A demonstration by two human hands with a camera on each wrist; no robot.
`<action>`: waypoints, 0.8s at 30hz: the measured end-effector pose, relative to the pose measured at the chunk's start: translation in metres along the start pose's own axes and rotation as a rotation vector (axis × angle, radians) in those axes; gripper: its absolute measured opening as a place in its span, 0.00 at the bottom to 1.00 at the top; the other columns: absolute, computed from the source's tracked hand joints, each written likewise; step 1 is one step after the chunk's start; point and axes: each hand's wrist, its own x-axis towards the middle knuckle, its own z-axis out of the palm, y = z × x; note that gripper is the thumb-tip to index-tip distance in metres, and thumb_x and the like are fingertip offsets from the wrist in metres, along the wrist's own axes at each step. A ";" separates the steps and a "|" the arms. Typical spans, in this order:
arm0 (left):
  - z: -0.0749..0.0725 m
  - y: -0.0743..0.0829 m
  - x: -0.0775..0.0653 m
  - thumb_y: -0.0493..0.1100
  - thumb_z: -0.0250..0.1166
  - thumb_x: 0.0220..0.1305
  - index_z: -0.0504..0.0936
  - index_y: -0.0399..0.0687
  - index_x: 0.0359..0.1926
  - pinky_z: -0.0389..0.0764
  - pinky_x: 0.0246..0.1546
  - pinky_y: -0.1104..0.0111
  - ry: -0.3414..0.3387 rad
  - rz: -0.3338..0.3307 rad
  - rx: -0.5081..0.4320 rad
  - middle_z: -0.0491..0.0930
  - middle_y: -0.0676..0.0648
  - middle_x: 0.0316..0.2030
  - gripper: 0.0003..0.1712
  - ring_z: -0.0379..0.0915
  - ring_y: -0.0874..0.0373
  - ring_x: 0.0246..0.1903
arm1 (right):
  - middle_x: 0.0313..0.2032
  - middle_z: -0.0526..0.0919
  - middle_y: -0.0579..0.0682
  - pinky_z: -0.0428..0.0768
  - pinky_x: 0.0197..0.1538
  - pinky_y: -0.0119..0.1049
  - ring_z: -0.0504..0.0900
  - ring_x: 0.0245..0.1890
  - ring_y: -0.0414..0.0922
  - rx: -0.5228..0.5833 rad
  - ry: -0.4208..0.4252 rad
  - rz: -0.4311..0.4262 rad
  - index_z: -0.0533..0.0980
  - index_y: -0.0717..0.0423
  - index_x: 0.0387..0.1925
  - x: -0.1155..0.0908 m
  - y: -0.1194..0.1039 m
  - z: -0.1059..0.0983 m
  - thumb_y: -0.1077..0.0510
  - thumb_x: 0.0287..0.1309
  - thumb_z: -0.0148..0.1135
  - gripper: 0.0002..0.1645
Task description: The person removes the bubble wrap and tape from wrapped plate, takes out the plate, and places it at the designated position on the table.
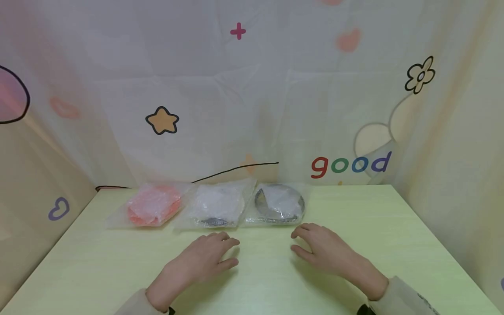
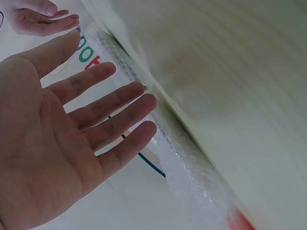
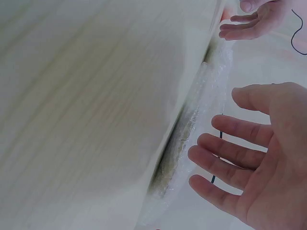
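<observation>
Three clear bubble-wrap bags lie in a row along the back of the table. The left bag (image 1: 155,205) holds something pink. White and dark contents show in the middle bag (image 1: 218,204), and the right bag (image 1: 280,204) has a dark curved band with white inside. My left hand (image 1: 201,258) hovers in front of the middle bag, fingers spread and palm bare in the left wrist view. In front of the right bag is my right hand (image 1: 328,249), its fingers loosely bent and nothing between them in the right wrist view.
The pale yellow-green table (image 1: 267,284) reaches back to a printed curtain (image 1: 252,109), which also hangs along both sides. The bags sit close to the curtain at the table's far edge.
</observation>
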 end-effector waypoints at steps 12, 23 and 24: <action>-0.001 0.001 0.005 0.51 0.67 0.72 0.80 0.44 0.62 0.81 0.45 0.54 -0.026 -0.007 -0.027 0.81 0.46 0.50 0.24 0.79 0.51 0.46 | 0.50 0.81 0.54 0.82 0.52 0.49 0.80 0.52 0.51 -0.016 0.052 0.033 0.79 0.61 0.52 0.017 0.004 0.006 0.56 0.64 0.71 0.19; 0.001 0.001 0.007 0.51 0.67 0.72 0.81 0.45 0.62 0.81 0.46 0.56 -0.058 -0.020 -0.032 0.81 0.47 0.48 0.24 0.79 0.53 0.44 | 0.66 0.72 0.65 0.73 0.65 0.55 0.72 0.65 0.61 0.032 0.047 0.020 0.70 0.69 0.67 0.038 0.009 0.011 0.57 0.66 0.69 0.34; 0.001 0.000 0.008 0.51 0.67 0.71 0.81 0.45 0.62 0.81 0.45 0.56 -0.058 -0.018 -0.032 0.81 0.47 0.48 0.24 0.79 0.53 0.44 | 0.67 0.70 0.66 0.72 0.65 0.55 0.71 0.67 0.61 0.038 0.032 0.024 0.68 0.69 0.69 0.039 0.010 0.011 0.57 0.67 0.68 0.35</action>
